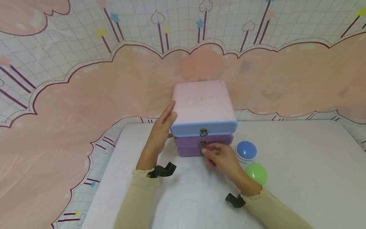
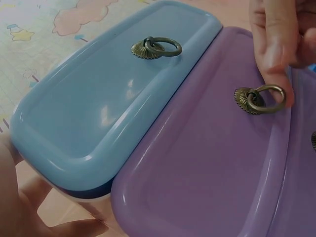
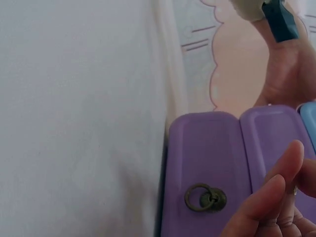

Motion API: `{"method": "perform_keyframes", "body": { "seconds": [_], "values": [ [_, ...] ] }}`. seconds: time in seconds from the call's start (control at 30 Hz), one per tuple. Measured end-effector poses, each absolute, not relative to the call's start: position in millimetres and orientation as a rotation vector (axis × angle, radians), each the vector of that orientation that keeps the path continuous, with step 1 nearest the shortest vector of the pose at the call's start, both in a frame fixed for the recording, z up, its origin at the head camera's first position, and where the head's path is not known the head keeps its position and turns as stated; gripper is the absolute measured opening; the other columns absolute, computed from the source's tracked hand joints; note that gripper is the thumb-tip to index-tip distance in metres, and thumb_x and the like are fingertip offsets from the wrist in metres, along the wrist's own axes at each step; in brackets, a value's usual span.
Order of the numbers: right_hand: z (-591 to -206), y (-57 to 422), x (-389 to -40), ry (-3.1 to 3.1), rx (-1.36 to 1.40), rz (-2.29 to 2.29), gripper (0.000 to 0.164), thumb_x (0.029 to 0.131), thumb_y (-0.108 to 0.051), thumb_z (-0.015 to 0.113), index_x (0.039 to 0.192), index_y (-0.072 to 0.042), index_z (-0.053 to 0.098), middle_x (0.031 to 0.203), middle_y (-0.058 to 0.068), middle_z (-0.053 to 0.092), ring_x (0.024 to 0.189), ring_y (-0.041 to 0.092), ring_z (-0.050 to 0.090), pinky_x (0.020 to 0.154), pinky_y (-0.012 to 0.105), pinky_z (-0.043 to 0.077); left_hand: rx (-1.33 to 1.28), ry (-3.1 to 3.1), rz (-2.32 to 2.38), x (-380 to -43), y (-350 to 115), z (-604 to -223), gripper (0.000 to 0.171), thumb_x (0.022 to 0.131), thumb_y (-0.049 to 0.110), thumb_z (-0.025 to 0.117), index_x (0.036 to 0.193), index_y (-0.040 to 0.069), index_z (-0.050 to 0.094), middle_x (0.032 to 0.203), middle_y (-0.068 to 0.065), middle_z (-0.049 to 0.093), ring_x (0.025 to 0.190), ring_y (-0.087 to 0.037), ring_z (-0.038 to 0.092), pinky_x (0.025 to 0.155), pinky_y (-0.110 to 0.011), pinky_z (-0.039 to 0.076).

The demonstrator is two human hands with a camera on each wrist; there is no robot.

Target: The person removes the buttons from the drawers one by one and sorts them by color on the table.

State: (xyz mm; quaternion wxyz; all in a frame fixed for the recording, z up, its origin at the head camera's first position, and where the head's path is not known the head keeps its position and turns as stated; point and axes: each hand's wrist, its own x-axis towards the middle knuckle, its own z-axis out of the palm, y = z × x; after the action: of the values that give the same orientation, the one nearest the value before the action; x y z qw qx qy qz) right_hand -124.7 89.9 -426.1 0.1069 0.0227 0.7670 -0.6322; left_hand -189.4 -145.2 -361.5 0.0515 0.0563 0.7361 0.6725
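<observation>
A small chest of drawers (image 1: 203, 100) has a pink top, a light blue top drawer (image 2: 108, 103) and two purple drawers below. Straight fingers of my left hand (image 1: 160, 131) rest against its left side. At the middle purple drawer (image 2: 202, 148), my right hand (image 1: 224, 158) holds the brass ring pull (image 2: 266, 98) at its fingertips, one finger behind the raised ring. The top drawer's ring pull (image 2: 165, 47) and the bottom drawer's ring pull (image 3: 200, 197) are untouched. All three drawer fronts look pushed in.
Right of the chest, a blue dome-topped round object (image 1: 246, 150) with a white base and a green dome-topped one (image 1: 256, 173) stand near my right forearm. The white table (image 1: 300, 165) meets a patterned backdrop cloth (image 1: 137, 82) behind the chest.
</observation>
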Motion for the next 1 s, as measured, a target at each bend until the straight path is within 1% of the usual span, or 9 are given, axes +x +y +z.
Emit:
{"method": "perform_keyframes", "body": {
  "seconds": [0.1,0.27,0.5,0.6,0.77,1.0],
  "values": [
    [-426.8,86.4,-125.7,2.218,0.078,-1.902,0.031,0.095,-0.02,0.073,0.117,0.003,0.068,0.078,0.013,0.071,0.06,0.011,0.063,0.061,0.025,0.058,0.181,2.242,2.045,-189.6,-145.3,-362.1,0.052,0.102,0.052,0.055,0.151,0.055,0.038,0.167,0.018,0.025,0.154,-0.026,0.03,0.103,-0.074,0.04],
    [-428.4,83.8,-126.4,2.187,0.079,-1.954,0.022,0.097,-0.015,0.071,0.108,0.004,0.069,0.074,0.011,0.07,0.058,0.011,0.062,0.058,0.025,0.058,0.177,2.24,2.045,-190.4,-145.0,-363.2,0.052,0.102,0.052,0.055,0.151,0.055,0.038,0.167,0.018,0.024,0.153,-0.027,0.031,0.104,-0.074,0.04],
    [-429.8,85.3,-126.5,2.176,0.074,-1.966,0.017,0.098,-0.011,0.068,0.105,0.004,0.068,0.071,0.008,0.067,0.057,0.01,0.061,0.058,0.025,0.057,0.171,2.244,2.041,-190.1,-144.8,-363.2,0.052,0.102,0.052,0.055,0.151,0.055,0.039,0.167,0.018,0.025,0.153,-0.026,0.031,0.104,-0.073,0.041],
    [-429.3,86.1,-126.1,2.191,0.051,-1.954,0.017,0.098,-0.012,0.068,0.104,0.004,0.068,0.07,0.006,0.066,0.058,0.01,0.061,0.059,0.026,0.058,0.174,2.248,2.038,-189.7,-145.0,-363.0,0.052,0.102,0.052,0.055,0.151,0.054,0.038,0.167,0.017,0.025,0.153,-0.026,0.031,0.103,-0.072,0.042],
    [-429.7,87.3,-123.2,2.263,0.0,-1.885,0.018,0.097,-0.016,0.071,0.1,0.002,0.072,0.068,0.004,0.066,0.059,0.012,0.062,0.059,0.028,0.057,0.184,2.244,2.035,-189.8,-145.8,-363.1,0.052,0.102,0.053,0.054,0.152,0.055,0.037,0.167,0.019,0.025,0.153,-0.025,0.032,0.104,-0.072,0.042],
    [-429.3,88.7,-116.9,2.299,-0.062,-1.854,0.02,0.095,-0.018,0.073,0.1,0.002,0.073,0.068,0.005,0.067,0.059,0.014,0.062,0.056,0.031,0.057,0.188,2.243,2.032,-190.2,-146.9,-362.6,0.052,0.102,0.053,0.054,0.151,0.056,0.038,0.166,0.02,0.025,0.152,-0.023,0.033,0.103,-0.071,0.044]
  ]
}}
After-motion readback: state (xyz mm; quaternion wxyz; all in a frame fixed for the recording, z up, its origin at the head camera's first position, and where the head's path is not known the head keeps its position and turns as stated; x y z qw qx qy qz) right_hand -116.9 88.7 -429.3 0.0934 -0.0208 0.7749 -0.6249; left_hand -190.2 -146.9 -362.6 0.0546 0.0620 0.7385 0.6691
